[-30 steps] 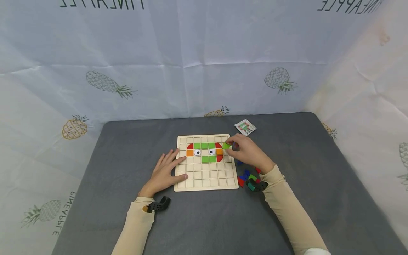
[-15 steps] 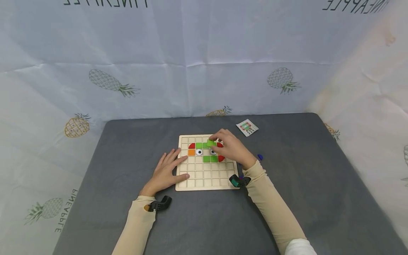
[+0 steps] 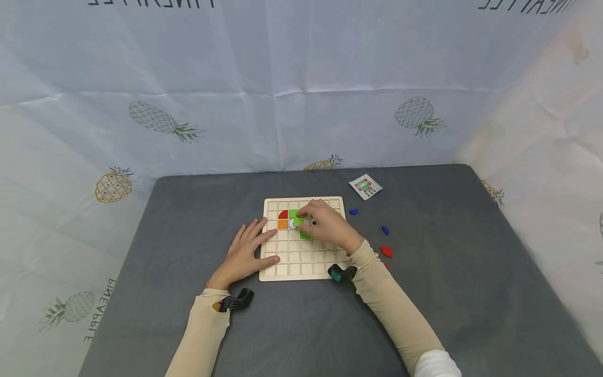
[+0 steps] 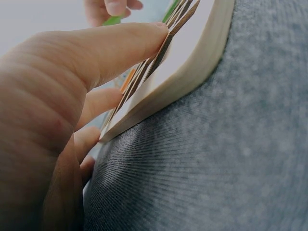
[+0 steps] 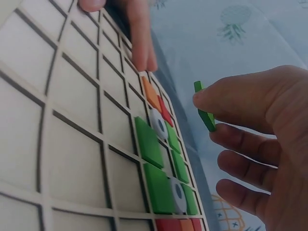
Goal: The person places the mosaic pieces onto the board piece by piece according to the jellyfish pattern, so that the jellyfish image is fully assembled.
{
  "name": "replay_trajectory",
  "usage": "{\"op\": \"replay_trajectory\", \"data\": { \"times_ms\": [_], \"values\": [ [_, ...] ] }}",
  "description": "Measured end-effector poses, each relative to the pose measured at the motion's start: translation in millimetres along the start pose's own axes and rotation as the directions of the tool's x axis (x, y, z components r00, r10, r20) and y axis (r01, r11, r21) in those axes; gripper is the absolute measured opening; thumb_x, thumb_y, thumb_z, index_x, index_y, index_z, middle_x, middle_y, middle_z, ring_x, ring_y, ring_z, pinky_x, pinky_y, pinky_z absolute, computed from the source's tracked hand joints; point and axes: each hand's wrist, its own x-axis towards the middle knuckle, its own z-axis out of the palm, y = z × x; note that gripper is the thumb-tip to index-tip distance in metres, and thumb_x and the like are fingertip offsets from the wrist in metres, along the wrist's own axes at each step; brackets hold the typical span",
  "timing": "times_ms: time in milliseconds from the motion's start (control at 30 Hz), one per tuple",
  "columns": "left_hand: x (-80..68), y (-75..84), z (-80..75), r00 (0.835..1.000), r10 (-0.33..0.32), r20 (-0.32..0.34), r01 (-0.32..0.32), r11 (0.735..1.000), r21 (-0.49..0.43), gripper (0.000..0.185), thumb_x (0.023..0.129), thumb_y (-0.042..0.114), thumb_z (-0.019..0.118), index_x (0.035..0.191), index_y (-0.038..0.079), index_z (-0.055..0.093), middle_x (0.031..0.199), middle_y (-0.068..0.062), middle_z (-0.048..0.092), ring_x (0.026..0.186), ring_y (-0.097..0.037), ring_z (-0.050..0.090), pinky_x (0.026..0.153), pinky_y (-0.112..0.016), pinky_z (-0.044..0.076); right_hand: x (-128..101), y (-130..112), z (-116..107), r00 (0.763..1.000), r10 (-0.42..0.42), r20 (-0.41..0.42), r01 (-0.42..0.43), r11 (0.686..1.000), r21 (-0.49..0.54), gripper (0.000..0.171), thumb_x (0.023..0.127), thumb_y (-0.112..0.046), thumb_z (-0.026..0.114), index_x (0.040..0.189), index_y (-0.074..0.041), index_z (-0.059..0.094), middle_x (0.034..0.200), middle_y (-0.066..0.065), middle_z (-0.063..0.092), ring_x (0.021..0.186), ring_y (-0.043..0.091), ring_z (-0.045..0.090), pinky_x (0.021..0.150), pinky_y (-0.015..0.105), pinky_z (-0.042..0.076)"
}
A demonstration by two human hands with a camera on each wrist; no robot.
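Note:
My right hand (image 3: 330,225) pinches a green square tile (image 3: 298,221) between thumb and finger, over the upper middle of the gridded wooden board (image 3: 306,257). In the right wrist view the pinched tile stands on edge, apart from the board. Green squares (image 5: 149,142), eye tiles (image 5: 158,124), an orange tile (image 5: 150,91) and red tiles sit in the grid; the head view hides several behind the right hand. Spread over the board's left edge, my left hand (image 3: 242,256) rests with fingers and thumb on it. Its thumb lies on the rim in the left wrist view.
A printed pattern card (image 3: 365,187) lies beyond the board's right corner. Right of the board are two blue pieces (image 3: 385,230) and red pieces (image 3: 387,252), one partly behind the right sleeve. A pineapple-print cloth (image 3: 273,120) hangs behind the grey table (image 3: 212,209).
My right hand has carried the green tile left from the board's right edge to over the eye tiles. Loose blue and red pieces now show beside the forearm. The left hand stays put.

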Motion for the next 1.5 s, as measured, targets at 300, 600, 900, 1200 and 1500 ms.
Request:
{"op": "replay_trajectory", "data": {
  "times_ms": [300, 600, 900, 1200, 1500],
  "values": [
    [-0.6, -0.7, -0.8, 1.0, 0.002, -0.011, -0.002, 1.0, -0.005, 0.074, 0.083, 0.063, 0.061, 0.146, 0.032, 0.04, 0.162, 0.003, 0.015, 0.151, -0.023, 0.006, 0.122, -0.048, -0.003, 2, -4, 17, 0.995, -0.103, 0.005, 0.103, 0.988, -0.119, 0.008, 0.088, -0.024, 0.069, 0.096, -0.023, 0.073, 0.099, -0.007, 0.064, 0.082, 0.012, 0.047, 0.072, 0.027, 0.043],
    [-0.8, 0.4, -0.7, 1.0, 0.006, -0.009, -0.006, 1.0, -0.005, 0.074, 0.082, 0.063, 0.063, 0.146, 0.032, 0.041, 0.162, 0.003, 0.016, 0.151, -0.023, 0.007, 0.122, -0.047, -0.002, 0, -3, 27, 0.989, -0.144, 0.016, 0.144, 0.966, -0.214, 0.005, 0.087, -0.026, 0.069, 0.091, -0.027, 0.072, 0.099, -0.011, 0.065, 0.081, 0.011, 0.044, 0.071, 0.025, 0.04],
    [-0.3, 1.4, -1.9, 1.0, 0.007, 0.001, -0.007, 1.0, 0.007, 0.073, 0.084, 0.061, 0.062, 0.147, 0.03, 0.041, 0.162, 0.002, 0.016, 0.151, -0.023, 0.007, 0.122, -0.047, -0.003, -1, -6, 27, 0.992, -0.125, 0.026, 0.127, 0.968, -0.216, 0.008, 0.088, -0.025, 0.069, 0.094, -0.026, 0.073, 0.099, -0.011, 0.065, 0.08, 0.01, 0.041, 0.069, 0.024, 0.037],
    [0.1, 0.4, -0.4, 1.0, 0.003, 0.004, -0.003, 1.0, 0.009, 0.073, 0.083, 0.063, 0.061, 0.147, 0.031, 0.04, 0.162, 0.003, 0.015, 0.151, -0.022, 0.007, 0.122, -0.046, -0.003, -2, -6, 29, 0.993, -0.116, 0.02, 0.117, 0.967, -0.226, 0.007, 0.088, -0.025, 0.069, 0.093, -0.026, 0.073, 0.1, -0.009, 0.064, 0.082, 0.011, 0.041, 0.071, 0.024, 0.037],
    [1.0, 0.6, -0.9, 1.0, 0.001, 0.001, -0.001, 1.0, 0.011, 0.074, 0.083, 0.064, 0.06, 0.146, 0.032, 0.04, 0.162, 0.003, 0.016, 0.151, -0.022, 0.007, 0.122, -0.046, -0.003, -3, -6, 25, 0.995, -0.085, 0.056, 0.094, 0.978, -0.185, 0.01, 0.087, -0.026, 0.069, 0.096, -0.025, 0.073, 0.107, -0.006, 0.062, 0.087, 0.013, 0.042, 0.073, 0.025, 0.039]
  ]
}}
